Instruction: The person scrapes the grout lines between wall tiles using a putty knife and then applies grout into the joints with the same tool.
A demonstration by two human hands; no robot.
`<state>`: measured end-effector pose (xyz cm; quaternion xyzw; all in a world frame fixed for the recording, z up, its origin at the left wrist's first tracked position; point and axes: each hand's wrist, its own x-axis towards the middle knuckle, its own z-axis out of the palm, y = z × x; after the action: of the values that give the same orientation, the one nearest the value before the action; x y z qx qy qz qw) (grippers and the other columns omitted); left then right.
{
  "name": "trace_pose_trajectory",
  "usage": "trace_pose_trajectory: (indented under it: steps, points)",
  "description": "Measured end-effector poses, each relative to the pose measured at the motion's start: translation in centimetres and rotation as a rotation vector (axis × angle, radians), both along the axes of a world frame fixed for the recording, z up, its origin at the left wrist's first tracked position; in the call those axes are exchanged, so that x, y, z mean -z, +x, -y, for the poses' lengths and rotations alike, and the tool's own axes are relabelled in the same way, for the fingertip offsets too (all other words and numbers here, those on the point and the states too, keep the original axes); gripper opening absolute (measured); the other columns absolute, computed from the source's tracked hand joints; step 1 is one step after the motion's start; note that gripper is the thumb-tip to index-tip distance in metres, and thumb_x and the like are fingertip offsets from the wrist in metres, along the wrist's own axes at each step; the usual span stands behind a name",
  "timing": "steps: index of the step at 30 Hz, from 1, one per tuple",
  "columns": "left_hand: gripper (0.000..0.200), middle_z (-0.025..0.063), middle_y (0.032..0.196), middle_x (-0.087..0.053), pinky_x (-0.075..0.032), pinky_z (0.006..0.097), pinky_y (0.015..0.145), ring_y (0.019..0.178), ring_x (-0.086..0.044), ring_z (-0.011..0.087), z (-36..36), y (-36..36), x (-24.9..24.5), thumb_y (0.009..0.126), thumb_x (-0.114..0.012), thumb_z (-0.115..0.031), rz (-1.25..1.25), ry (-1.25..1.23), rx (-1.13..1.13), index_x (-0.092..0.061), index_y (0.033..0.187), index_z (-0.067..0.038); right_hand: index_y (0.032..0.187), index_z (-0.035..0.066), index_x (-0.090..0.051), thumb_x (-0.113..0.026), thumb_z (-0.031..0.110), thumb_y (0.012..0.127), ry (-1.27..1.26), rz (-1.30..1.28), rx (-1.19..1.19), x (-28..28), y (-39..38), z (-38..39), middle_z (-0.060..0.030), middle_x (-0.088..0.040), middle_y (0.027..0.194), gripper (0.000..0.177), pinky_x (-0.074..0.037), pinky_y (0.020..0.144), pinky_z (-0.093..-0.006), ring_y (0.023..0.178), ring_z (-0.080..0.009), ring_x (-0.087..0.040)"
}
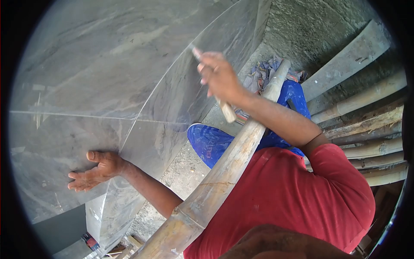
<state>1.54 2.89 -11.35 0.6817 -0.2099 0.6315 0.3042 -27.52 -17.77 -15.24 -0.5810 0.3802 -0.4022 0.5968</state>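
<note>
My right hand (219, 77) is wrapped round a wooden-handled tool (227, 113). The handle's butt sticks out below the fist, and a narrow, pale tip shows beyond the fingers, right at the edge seam (161, 82) between two faces of grey marbled tile. The tool's exact kind is hard to make out. Lower left, my left hand (97, 170) is open, thumb and fingers apart, at the surface of the large grey tile (86, 56) near its edge. A thin white joint line (77, 115) crosses the tiles between the hands.
A thick bamboo pole (215, 190) runs diagonally between my body and the tiled block. More bamboo poles (366, 97) and a flat board (345, 60) lean at the right by a rough cement wall (297, 26). Crumpled wrappers (261, 73) lie behind the pole's upper end.
</note>
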Motion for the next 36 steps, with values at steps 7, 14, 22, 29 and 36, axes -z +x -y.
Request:
trace_pose_trajectory:
  steps: [7, 14, 22, 29, 36]
  points:
    - [0.086, 0.0253, 0.166, -0.019, -0.014, 0.0695, 0.118, 0.152, -0.016, 0.05, -0.5, 0.4, 0.2, 0.098, -0.04, -0.073, 0.02, 0.007, -0.028, -0.035, 0.157, -0.011, 0.142, 0.004, -0.056, -0.056, 0.013, 0.102, -0.02, 0.041, 0.226, 0.5, 0.0, 3.2, -0.0154, -0.045, 0.134, 0.041, -0.06, 0.053, -0.0284, 0.082, -0.016, -0.063]
    - [0.086, 0.0252, 0.166, -0.02, -0.015, 0.0691, 0.118, 0.152, -0.017, 0.0493, -0.1, 0.0, 0.0, 0.099, -0.037, -0.073, 0.011, 0.009, -0.025, -0.034, 0.157, -0.01, 0.135, 0.002, -0.061, -0.055, 0.013, 0.103, -0.02, -0.061, 0.024, 2.3, -0.7, 2.1, -0.0139, -0.045, 0.132, 0.034, -0.061, 0.054, -0.027, 0.083, -0.0177, -0.064]
    - [0.086, 0.0237, 0.166, -0.019, -0.014, 0.0681, 0.119, 0.152, -0.016, 0.0494, 0.2, -0.1, -0.1, 0.099, -0.036, -0.073, 0.012, 0.006, -0.03, -0.033, 0.157, -0.009, 0.141, 0.004, -0.057, -0.055, 0.011, 0.102, -0.078, -0.104, 0.032, 1.3, -2.1, 3.5, -0.0137, -0.047, 0.131, 0.039, -0.06, 0.056, -0.0275, 0.082, -0.0159, -0.063]
    - [0.085, 0.0251, 0.166, -0.018, -0.012, 0.0684, 0.119, 0.153, -0.015, 0.0491, -0.1, -0.1, 0.0, 0.099, -0.036, -0.073, -0.014, -0.001, -0.029, -0.033, 0.158, -0.011, 0.139, 0.008, -0.061, -0.056, 0.012, 0.102, -0.027, -0.014, 0.275, 1.1, -1.5, 6.5, -0.0143, -0.046, 0.131, 0.038, -0.061, 0.062, -0.0291, 0.085, -0.0172, -0.064]
    - [0.086, 0.0257, 0.166, -0.018, -0.011, 0.0687, 0.119, 0.153, -0.016, 0.0486, -0.1, -0.2, -0.1, 0.099, -0.037, -0.073, -0.004, 0.003, -0.022, -0.032, 0.158, -0.011, 0.143, 0.006, -0.056, -0.056, 0.01, 0.102, -0.052, 0.03, 0.263, 1.6, -1.6, 6.5, -0.0144, -0.045, 0.131, 0.041, -0.06, 0.058, -0.0278, 0.082, -0.0167, -0.063]
